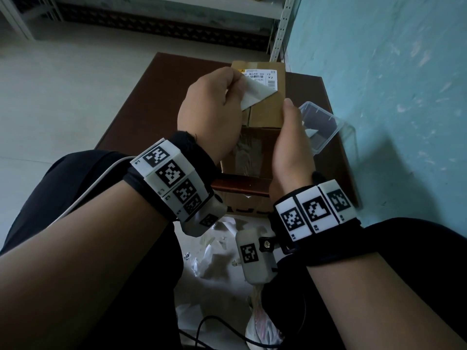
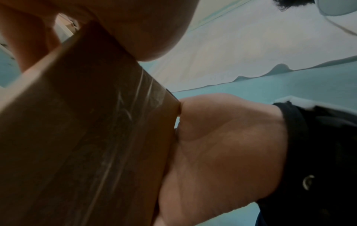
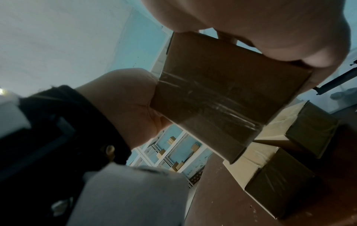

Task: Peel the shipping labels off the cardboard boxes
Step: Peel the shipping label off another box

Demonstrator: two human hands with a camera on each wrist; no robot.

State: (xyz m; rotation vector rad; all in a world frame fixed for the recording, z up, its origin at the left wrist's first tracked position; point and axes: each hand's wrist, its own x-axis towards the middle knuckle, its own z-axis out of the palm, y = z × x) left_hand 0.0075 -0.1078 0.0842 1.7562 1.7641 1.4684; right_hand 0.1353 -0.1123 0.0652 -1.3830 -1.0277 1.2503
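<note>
I hold a brown cardboard box point(image 1: 265, 109) up over the table. A white shipping label point(image 1: 262, 77) with barcodes is stuck on its top face, near the far end. The label's near corner is lifted and folded back, blank white side up point(image 1: 255, 96). My left hand point(image 1: 237, 82) pinches that lifted flap at the box's left edge. My right hand point(image 1: 290, 127) grips the box's right side, thumb on top. The right wrist view shows the taped underside of the box point(image 3: 212, 99) with the left hand point(image 3: 125, 99) against its edge. The left wrist view shows the box point(image 2: 86, 137) and the right palm point(image 2: 222, 145).
A dark brown table point(image 1: 141, 102) stands against a blue wall point(image 1: 379, 72). A clear plastic container point(image 1: 321, 125) holding a white scrap sits at its right. Another taped box point(image 1: 242, 152) lies under the held one. Paper scraps point(image 1: 214, 251) litter the floor. Metal shelving point(image 1: 278, 29) stands behind.
</note>
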